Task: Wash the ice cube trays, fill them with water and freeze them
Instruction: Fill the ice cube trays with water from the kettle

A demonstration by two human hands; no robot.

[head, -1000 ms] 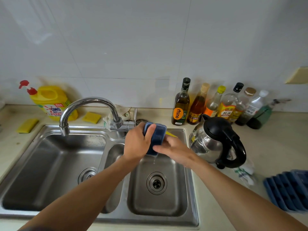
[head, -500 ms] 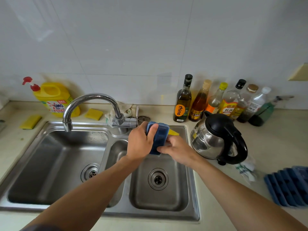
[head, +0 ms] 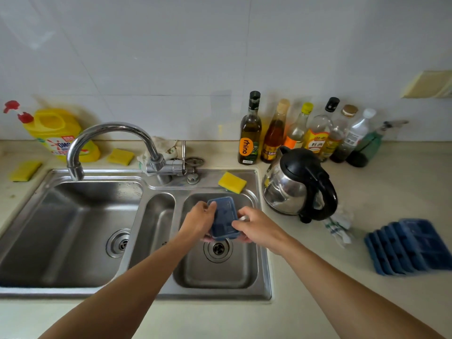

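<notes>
Tray (head: 223,217) between left hand (head: 198,222) and right hand (head: 256,226) over the right basin of the sink (head: 265,265), sponge (head: 232,182) on its far rim, kettle (head: 293,189) right of it, bottles (head: 297,132) behind kettle, tray stack (head: 411,245) on counter (head: 367,196) at right

Dark oil bottle (head: 250,133): orange label reads "rhino", vertical. Yellow detergent jug (head: 58,133): "OMO" on front label, other print too small. Clear bottle (head: 318,139): yellow label reads "料酒". Remaining bottle labels unreadable.
</notes>
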